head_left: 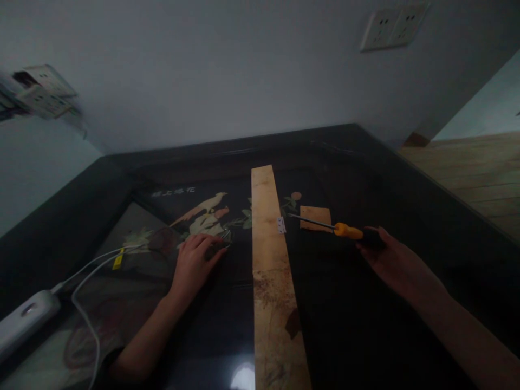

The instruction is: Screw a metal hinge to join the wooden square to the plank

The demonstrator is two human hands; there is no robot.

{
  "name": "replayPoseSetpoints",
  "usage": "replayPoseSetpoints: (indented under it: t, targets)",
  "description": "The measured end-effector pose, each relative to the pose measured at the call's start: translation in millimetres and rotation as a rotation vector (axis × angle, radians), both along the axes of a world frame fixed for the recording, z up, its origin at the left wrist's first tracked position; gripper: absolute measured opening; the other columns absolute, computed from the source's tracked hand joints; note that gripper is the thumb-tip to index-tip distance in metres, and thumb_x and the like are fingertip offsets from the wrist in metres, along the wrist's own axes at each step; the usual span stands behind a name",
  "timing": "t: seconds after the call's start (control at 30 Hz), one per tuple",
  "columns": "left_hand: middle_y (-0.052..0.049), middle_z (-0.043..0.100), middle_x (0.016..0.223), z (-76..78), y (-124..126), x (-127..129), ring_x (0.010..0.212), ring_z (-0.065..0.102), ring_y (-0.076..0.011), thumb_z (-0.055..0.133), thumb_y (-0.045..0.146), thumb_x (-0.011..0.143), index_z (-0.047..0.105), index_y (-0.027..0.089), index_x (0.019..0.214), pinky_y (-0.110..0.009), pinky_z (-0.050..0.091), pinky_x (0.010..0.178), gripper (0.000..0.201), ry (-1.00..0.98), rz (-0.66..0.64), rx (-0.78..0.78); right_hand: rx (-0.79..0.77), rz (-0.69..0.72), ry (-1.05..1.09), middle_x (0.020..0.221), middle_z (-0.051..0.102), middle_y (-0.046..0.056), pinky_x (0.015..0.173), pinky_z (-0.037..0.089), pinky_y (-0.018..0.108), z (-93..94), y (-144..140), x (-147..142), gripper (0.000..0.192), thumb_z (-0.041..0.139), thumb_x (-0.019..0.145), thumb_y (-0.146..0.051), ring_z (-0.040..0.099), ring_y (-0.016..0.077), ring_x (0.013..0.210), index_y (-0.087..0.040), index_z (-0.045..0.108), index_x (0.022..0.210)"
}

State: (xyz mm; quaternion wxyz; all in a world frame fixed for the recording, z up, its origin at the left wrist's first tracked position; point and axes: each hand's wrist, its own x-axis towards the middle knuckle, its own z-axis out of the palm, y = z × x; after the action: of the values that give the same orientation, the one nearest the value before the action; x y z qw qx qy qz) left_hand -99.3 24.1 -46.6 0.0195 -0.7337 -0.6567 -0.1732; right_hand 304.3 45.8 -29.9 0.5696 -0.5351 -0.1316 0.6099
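Observation:
My right hand (pixel 382 254) is wrapped round the black end of a screwdriver (pixel 347 231) with a yellow-and-black handle. Its metal shaft points left, the tip just right of a small metal hinge (pixel 281 225). That hinge lies at the right edge of a long wooden plank (pixel 266 244), which runs away from me along the dark tabletop. Left of the plank, my left hand (pixel 199 257) rests low with curled fingers at a small, clear, shiny thing (pixel 226 236), too dim to name. A small flat wooden piece (pixel 316 211) lies behind the screwdriver shaft.
The dark glossy table (pixel 227 325) has a bird-and-flower picture and a raised rim against the wall. At left lie a white power strip (pixel 28 319) and white cables (pixel 83 303) with a yellow tag (pixel 118 260). Wall sockets (pixel 394 26) sit above.

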Motion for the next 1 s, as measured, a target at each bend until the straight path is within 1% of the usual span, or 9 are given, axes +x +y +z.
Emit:
replayPoseSetpoints:
  t: [0.1, 0.23, 0.47, 0.63, 0.73, 0.8, 0.87, 0.93, 1.0]
  targets:
    - [-0.006, 0.068, 0.099, 0.1, -1, 1, 0.097, 0.06, -0.0248, 0.06, 0.035, 0.086, 0.067, 0.023, 0.097, -0.038, 0.043, 0.085, 0.018, 0.003, 0.004, -0.008, -0.002, 0.029, 0.006, 0.089, 0.073, 0.004, 0.062, 0.061, 0.017, -3.1, -2, -2, 0.011, 0.065, 0.08, -0.024, 0.071, 0.0142, 0.069, -0.02, 0.073, 0.086]
    - [-0.005, 0.067, 0.096, 0.6, -2, 4, 0.097, 0.059, -0.024, 0.059, 0.031, 0.087, 0.067, 0.023, 0.096, -0.037, 0.041, 0.084, 0.015, -0.003, -0.037, -0.018, -0.015, 0.017, -0.02, 0.088, 0.072, 0.004, 0.059, 0.06, 0.015, -4.9, -2, -5, 0.011, 0.065, 0.079, -0.023, 0.07, 0.0132, 0.067, -0.021, 0.074, 0.085]
    - [-0.005, 0.068, 0.097, 0.4, -1, 8, 0.098, 0.059, -0.0242, 0.058, 0.028, 0.089, 0.066, 0.022, 0.092, -0.037, 0.039, 0.083, 0.01, 0.014, -0.065, -0.058, 0.057, 0.013, -0.048, 0.101, 0.068, 0.003, 0.073, 0.061, 0.019, -1.6, -1, -9, 0.01, 0.067, 0.077, -0.024, 0.069, 0.0141, 0.083, -0.022, 0.074, 0.085]
    - [-0.005, 0.071, 0.09, 0.0, 1, 7, 0.091, 0.062, -0.0238, 0.06, 0.024, 0.087, 0.064, 0.02, 0.084, -0.037, 0.04, 0.084, 0.007, 0.016, -0.115, -0.062, 0.084, 0.009, -0.05, 0.096, 0.068, 0.004, 0.072, 0.061, 0.019, -2.5, -2, -10, 0.011, 0.069, 0.076, -0.025, 0.067, 0.0142, 0.084, -0.021, 0.074, 0.085]
    - [-0.004, 0.072, 0.084, -1.0, 1, 7, 0.085, 0.064, -0.022, 0.061, 0.024, 0.086, 0.066, 0.02, 0.083, -0.035, 0.043, 0.081, 0.007, -0.135, -0.092, -0.033, 0.109, 0.028, -0.045, 0.097, 0.067, 0.003, 0.072, 0.061, 0.019, -6.2, -3, -10, 0.013, 0.073, 0.073, -0.027, 0.066, 0.0146, 0.086, -0.02, 0.074, 0.084]
    - [-0.003, 0.072, 0.081, -0.4, 0, 9, 0.078, 0.064, -0.0194, 0.062, 0.025, 0.085, 0.068, 0.019, 0.09, -0.031, 0.046, 0.075, 0.01, -0.32, -0.048, -0.024, 0.12, 0.034, -0.043, 0.099, 0.067, 0.003, 0.073, 0.062, 0.02, -7.2, -3, -10, 0.013, 0.074, 0.072, -0.027, 0.065, 0.0148, 0.087, -0.02, 0.074, 0.084]
    - [-0.001, 0.072, 0.079, 2.4, -2, 14, 0.071, 0.064, -0.017, 0.062, 0.027, 0.084, 0.069, 0.02, 0.102, -0.028, 0.047, 0.069, 0.021, -0.501, -0.016, -0.03, 0.114, 0.017, -0.046, 0.1, 0.067, 0.002, 0.072, 0.062, 0.022, -6.4, -3, -10, 0.012, 0.075, 0.071, -0.027, 0.065, 0.0147, 0.085, -0.021, 0.074, 0.081]
    - [-0.001, 0.073, 0.08, 7.6, -3, 23, 0.07, 0.065, -0.0163, 0.062, 0.029, 0.083, 0.07, 0.02, 0.107, -0.027, 0.049, 0.069, 0.026, -0.64, -0.006, -0.05, 0.119, 0.004, -0.048, 0.102, 0.066, 0.001, 0.071, 0.062, 0.022, -4.9, -2, -9, 0.012, 0.077, 0.069, -0.029, 0.065, 0.0144, 0.084, -0.022, 0.074, 0.079]
    - [-0.002, 0.075, 0.082, 14.5, 0, 36, 0.075, 0.067, -0.0173, 0.063, 0.031, 0.083, 0.073, 0.02, 0.102, -0.028, 0.051, 0.073, 0.024, -0.748, -0.018, -0.082, 0.148, 0.007, -0.047, 0.105, 0.065, 0.0, 0.071, 0.062, 0.022, -3.9, -3, -9, 0.014, 0.079, 0.067, -0.031, 0.065, 0.0142, 0.084, -0.023, 0.074, 0.077]
